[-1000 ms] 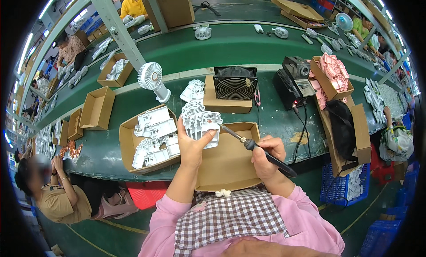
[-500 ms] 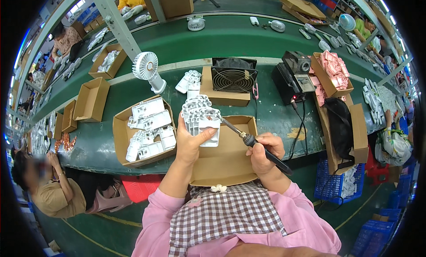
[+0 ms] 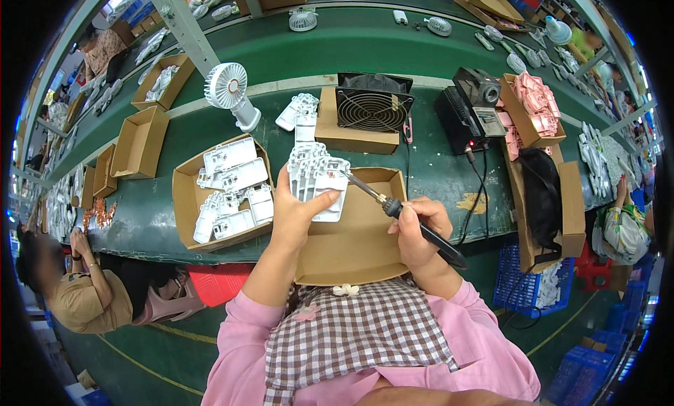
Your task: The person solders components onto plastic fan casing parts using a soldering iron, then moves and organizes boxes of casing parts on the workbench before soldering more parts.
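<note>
- Slightly higher in view now: left hand, right hand and the bench.
- Left clasps stacked white plastic housings near the cardboard box.
- Right pinches the soldering iron, tip at their edge; contact unclear.
- Stack slipping could cause burnt skin or plastic.

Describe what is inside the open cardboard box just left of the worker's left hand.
Several white plastic pieces lie overlapping inside the cardboard box. The upper ones show; any beneath them, and most of the box's floor, are covered.
</note>
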A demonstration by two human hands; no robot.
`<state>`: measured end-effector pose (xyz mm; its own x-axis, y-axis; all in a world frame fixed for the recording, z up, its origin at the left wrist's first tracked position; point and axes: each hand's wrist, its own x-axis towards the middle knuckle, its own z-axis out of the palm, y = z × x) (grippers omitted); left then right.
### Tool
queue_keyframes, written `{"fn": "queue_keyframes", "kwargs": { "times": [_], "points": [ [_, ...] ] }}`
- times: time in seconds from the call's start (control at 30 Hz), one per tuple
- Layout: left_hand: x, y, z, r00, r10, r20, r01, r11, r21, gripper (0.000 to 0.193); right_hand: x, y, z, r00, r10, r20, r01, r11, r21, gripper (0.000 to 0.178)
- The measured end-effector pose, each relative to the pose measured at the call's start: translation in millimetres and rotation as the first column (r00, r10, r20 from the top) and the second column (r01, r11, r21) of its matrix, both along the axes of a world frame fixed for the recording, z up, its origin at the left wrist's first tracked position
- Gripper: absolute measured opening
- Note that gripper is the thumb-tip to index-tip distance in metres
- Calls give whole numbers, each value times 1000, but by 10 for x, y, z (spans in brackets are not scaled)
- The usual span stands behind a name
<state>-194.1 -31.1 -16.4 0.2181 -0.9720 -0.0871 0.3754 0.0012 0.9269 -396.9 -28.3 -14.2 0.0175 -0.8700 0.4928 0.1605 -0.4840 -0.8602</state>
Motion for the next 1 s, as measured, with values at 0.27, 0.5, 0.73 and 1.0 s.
{"fn": "queue_keyframes", "kwargs": {
  "times": [0.27,0.5,0.73,1.0],
  "points": [
    [9,-222,-7,999,-33,5,33,999,-7,74,80,-148,-8,990,-117,-78,121,991,51,9],
    [-2,-231,10,1000,-30,8,30,999,-15,73,74,-193,-20,985,-148,-85,149,989,8,13],
    [7,-228,8,1000,-30,8,30,999,-18,73,91,-193,-29,982,-147,-115,153,987,42,13],
    [8,-224,-2,1000,-29,-11,29,1000,-9,75,97,-188,-45,986,-136,-95,142,988,59,12]
  ]
}}
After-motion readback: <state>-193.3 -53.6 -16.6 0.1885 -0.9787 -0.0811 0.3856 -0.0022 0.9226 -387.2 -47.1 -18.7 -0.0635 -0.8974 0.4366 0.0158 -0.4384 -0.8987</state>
